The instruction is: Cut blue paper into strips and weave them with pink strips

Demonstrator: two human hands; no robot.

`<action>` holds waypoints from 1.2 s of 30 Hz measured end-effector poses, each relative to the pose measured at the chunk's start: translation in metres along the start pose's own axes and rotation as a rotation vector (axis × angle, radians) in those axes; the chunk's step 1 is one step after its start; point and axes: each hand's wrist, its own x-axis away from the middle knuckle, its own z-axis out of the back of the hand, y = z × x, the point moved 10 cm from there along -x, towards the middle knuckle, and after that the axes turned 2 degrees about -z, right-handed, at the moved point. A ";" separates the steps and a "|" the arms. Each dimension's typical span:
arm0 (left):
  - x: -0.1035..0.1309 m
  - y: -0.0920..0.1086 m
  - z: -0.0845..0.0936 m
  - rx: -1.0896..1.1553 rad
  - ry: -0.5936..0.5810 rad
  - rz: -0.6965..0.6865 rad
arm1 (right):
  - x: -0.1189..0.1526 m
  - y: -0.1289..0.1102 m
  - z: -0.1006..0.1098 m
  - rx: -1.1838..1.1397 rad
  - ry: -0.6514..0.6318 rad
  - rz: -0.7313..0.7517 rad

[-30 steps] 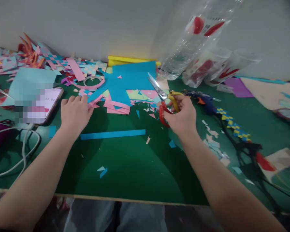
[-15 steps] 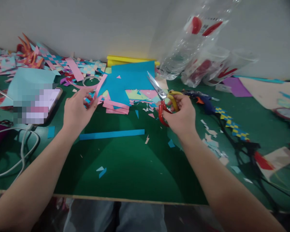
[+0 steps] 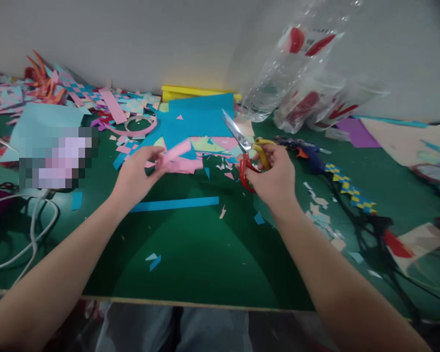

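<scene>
Between the thumb and fingers of my left hand (image 3: 137, 173) is a pink paper strip (image 3: 179, 149), smeared by motion and pointing right over other pink paper. My right hand (image 3: 276, 173) grips a pair of scissors (image 3: 241, 139) by red and yellow handles; the blades are nearly together and point up and left. A blue paper strip (image 3: 179, 204) lies flat on the green table, its left end behind my left wrist. Beyond the hands is a larger blue sheet (image 3: 201, 115) with small scraps around it.
At the back right a plastic bottle (image 3: 289, 63) leans near clear plastic cups (image 3: 330, 98). A glue gun (image 3: 311, 155) with its cable lies right. On the left are a phone (image 3: 66, 161), white cable (image 3: 34, 225), tape ring (image 3: 139, 123) and heaped paper scraps (image 3: 11, 95).
My left hand has moved right and slightly down, and the pink strip has swung from upright to pointing right. The right hand and scissors have hardly moved.
</scene>
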 end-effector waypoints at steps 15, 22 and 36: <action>-0.001 -0.045 0.031 -0.586 -0.238 0.236 | 0.001 -0.002 -0.001 0.006 -0.004 0.003; 0.001 -0.061 0.036 -0.649 -0.213 0.303 | 0.001 0.003 -0.004 0.025 -0.014 0.039; -0.001 -0.060 0.030 -0.605 -0.173 0.281 | 0.000 0.006 -0.002 0.051 0.000 0.012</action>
